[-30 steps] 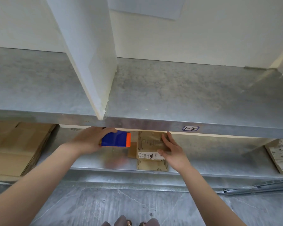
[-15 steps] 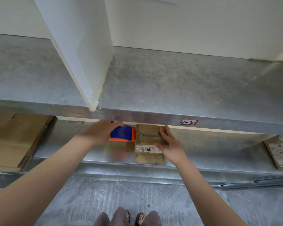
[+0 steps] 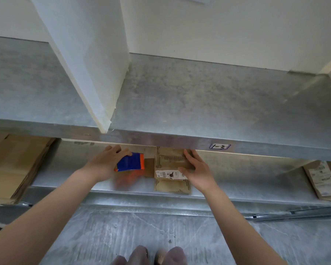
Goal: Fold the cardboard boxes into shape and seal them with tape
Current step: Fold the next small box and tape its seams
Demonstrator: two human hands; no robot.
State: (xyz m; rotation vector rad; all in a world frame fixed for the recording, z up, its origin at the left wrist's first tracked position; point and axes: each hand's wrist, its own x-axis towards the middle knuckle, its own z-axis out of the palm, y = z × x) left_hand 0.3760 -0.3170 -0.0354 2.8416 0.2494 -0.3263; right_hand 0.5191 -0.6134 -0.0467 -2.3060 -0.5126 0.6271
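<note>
A small brown cardboard box point(image 3: 170, 165) with a white barcode label stands on the lower metal shelf point(image 3: 237, 180), partly tucked under the upper shelf. My right hand point(image 3: 196, 169) lies flat against the box's right side, fingers straight. My left hand point(image 3: 105, 162) grips a blue and orange tape dispenser point(image 3: 131, 162) just left of the box. A short brown flap or strip of tape point(image 3: 149, 167) shows between the dispenser and the box.
A stack of flattened cardboard point(image 3: 13, 165) lies at the left of the lower shelf. Another labelled box point(image 3: 323, 180) sits at the far right. The upper shelf point(image 3: 180, 104) with a white divider point(image 3: 96, 54) overhangs the hands. My feet point(image 3: 151, 257) stand on the metal floor.
The left hand has drawn the tape dispenser a little to the left, away from the box. The right hand stays against the box's right side.
</note>
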